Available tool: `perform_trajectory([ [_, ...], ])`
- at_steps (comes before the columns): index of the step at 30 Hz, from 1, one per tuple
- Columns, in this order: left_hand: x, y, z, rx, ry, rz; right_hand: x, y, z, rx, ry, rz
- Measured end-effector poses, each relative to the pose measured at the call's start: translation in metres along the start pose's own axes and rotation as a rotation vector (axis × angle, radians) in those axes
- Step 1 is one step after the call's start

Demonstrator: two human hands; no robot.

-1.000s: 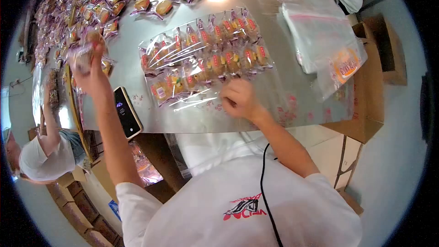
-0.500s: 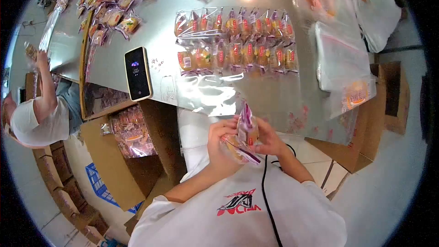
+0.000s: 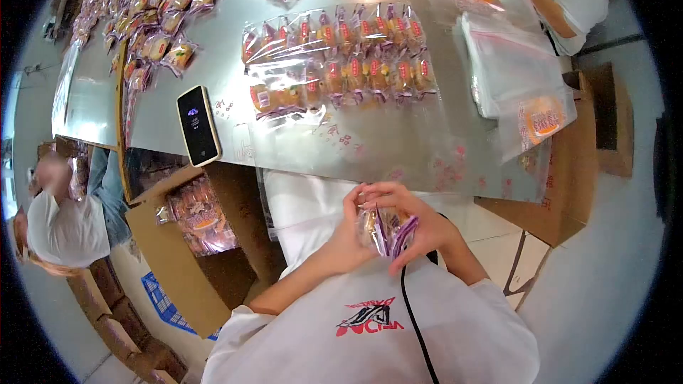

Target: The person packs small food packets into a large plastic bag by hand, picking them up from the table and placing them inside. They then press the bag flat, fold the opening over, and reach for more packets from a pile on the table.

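Close to my chest, below the table's front edge, my left hand [image 3: 347, 238] and my right hand [image 3: 420, 224] are closed around a few wrapped cakes [image 3: 384, 231] with purple-edged wrappers. Several more wrapped cakes [image 3: 356, 75] lie in two rows inside a large clear bag [image 3: 398, 128] on the metal table. The bag's near part hangs over the table edge above my hands. A phone [image 3: 199, 126] with a lit screen lies left of the bag.
A pile of wrapped cakes [image 3: 153, 11] covers the back left. Stacked clear bags [image 3: 512, 71] lie at right, above a cardboard box [image 3: 562, 178]. Another open box [image 3: 203, 242] stands lower left, near a blue crate [image 3: 167, 306]. Co-workers are at far left and upper right.
The wrapped cakes between my hands have turned and drawn together, and my right hand has closed further round them. The view has shifted, and the left co-worker's raised arm has come down.
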State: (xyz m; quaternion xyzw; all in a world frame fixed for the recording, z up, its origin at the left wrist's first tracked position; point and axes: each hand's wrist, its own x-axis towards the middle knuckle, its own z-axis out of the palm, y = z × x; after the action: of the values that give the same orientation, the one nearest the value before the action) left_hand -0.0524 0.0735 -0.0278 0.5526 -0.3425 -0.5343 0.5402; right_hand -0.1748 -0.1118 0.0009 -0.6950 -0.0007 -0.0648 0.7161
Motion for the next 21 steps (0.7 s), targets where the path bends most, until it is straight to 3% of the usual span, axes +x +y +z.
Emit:
perform_trajectory([
  [2, 0.006, 0.012, -0.003, -0.002, -0.095, -0.055, -0.004, 0.0, -0.002, -0.109, 0.012, -0.068],
  [5, 0.015, 0.024, -0.006, -0.051, -0.063, -0.088, -0.009, 0.005, 0.006, 0.09, 0.164, -0.012],
  [8, 0.024, 0.035, -0.035, 0.205, -0.201, -0.045, -0.005, 0.004, -0.004, -0.087, 0.251, -0.071],
  [11, 0.018, 0.042, -0.069, -0.012, -0.292, -0.016, -0.008, 0.014, -0.023, -0.397, 0.399, -0.131],
  [12, 0.016, 0.042, -0.07, -0.142, -0.259, 0.045, -0.003, 0.009, -0.027, -0.445, 0.428, -0.133],
  [16, 0.016, 0.01, -0.064, 0.595, 0.315, 0.191, 0.002, 0.004, -0.027, -0.508, 0.309, -0.005],
  [18, 0.022, 0.014, -0.057, 0.647, 0.479, 0.157, 0.009, 0.002, -0.024, -0.533, 0.202, 0.149],
  [20, 0.031, 0.012, -0.051, 0.616, 0.622, 0.075, 0.015, 0.007, -0.022, -0.63, 0.204, 0.182],
  [21, 0.038, 0.014, -0.051, 0.724, 0.647, 0.124, 0.019, 0.009, -0.022, -0.677, 0.2, 0.199],
])
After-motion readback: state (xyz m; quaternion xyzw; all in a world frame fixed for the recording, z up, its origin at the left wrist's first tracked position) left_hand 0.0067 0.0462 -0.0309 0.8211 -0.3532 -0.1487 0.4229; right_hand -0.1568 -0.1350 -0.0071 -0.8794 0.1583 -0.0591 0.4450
